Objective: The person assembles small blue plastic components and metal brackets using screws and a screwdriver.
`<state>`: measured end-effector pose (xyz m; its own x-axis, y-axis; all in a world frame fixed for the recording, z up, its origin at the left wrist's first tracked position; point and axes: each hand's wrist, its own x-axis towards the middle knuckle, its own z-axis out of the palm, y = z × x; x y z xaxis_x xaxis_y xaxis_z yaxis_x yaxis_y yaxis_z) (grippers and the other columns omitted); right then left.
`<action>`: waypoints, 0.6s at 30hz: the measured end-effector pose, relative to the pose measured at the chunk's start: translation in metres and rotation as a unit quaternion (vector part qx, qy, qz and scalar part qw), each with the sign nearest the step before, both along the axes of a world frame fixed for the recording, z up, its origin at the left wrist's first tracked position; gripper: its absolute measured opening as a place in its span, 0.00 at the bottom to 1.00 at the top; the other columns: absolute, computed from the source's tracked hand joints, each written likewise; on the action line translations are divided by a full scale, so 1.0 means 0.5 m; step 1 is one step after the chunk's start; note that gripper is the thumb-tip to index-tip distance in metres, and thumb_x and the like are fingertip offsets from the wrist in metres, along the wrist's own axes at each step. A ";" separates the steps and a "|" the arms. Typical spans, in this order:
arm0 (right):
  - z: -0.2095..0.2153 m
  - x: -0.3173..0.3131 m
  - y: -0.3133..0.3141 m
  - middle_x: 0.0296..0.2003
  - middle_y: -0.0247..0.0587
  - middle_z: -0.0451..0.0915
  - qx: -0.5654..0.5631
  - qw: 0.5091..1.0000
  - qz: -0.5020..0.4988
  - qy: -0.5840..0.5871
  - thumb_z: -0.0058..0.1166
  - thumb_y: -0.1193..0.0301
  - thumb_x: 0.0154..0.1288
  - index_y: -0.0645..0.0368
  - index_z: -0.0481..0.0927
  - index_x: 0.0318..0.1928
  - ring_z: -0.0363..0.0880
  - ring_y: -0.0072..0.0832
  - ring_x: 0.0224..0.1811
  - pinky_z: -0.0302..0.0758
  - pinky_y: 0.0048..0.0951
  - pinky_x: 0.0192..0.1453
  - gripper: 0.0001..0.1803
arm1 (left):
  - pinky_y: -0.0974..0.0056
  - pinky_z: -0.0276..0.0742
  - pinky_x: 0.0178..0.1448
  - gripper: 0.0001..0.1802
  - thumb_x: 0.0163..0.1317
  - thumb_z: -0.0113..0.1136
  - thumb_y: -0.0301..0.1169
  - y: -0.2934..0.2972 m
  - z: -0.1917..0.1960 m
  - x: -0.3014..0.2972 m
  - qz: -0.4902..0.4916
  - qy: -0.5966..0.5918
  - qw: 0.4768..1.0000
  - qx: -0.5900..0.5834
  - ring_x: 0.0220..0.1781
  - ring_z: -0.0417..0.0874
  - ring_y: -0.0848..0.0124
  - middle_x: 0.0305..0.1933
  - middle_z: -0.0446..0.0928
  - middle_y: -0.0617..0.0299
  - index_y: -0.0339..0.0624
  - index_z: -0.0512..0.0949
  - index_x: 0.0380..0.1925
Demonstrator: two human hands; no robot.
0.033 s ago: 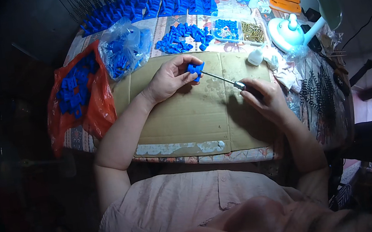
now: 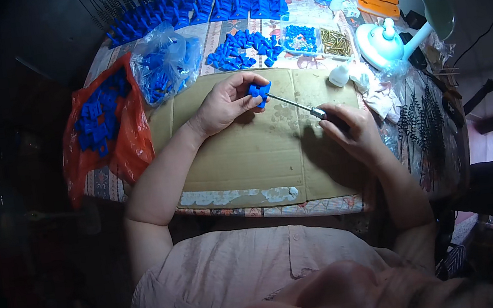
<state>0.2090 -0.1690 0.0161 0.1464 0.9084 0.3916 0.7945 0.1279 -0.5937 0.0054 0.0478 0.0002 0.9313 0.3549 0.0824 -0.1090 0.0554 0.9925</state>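
Between thumb and fingers, my left hand (image 2: 226, 103) grips a small blue plastic part (image 2: 259, 92) above the cardboard. My right hand (image 2: 353, 134) is closed round the handle of a screwdriver (image 2: 291, 103), and the handle itself is mostly hidden in the palm. The thin metal shaft slants up and left, its tip meeting the right side of the blue part. Whether a screw sits at the tip is too small to tell. Underneath both hands lies a flat brown cardboard sheet (image 2: 236, 168).
At the left lie a red bag (image 2: 140, 127) of blue parts and a clear bag (image 2: 167, 61). Beyond the cardboard are loose blue pieces (image 2: 239, 52), a box of brass-coloured screws (image 2: 334, 42) and blue stands with springs (image 2: 196, 11). A white lamp (image 2: 380, 45) and dark springs (image 2: 421, 121) stand right.
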 end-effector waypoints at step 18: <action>0.002 0.002 0.002 0.34 0.45 0.83 -0.001 1.000 0.013 -0.007 0.63 0.70 0.58 0.58 0.81 0.45 0.84 0.37 0.34 0.79 0.32 0.38 0.14 | 0.68 0.79 0.50 0.16 0.66 0.58 0.24 0.005 -0.004 -0.002 -0.016 -0.008 1.000 -0.010 0.46 0.79 0.75 0.44 0.78 0.61 0.38 0.72 0.53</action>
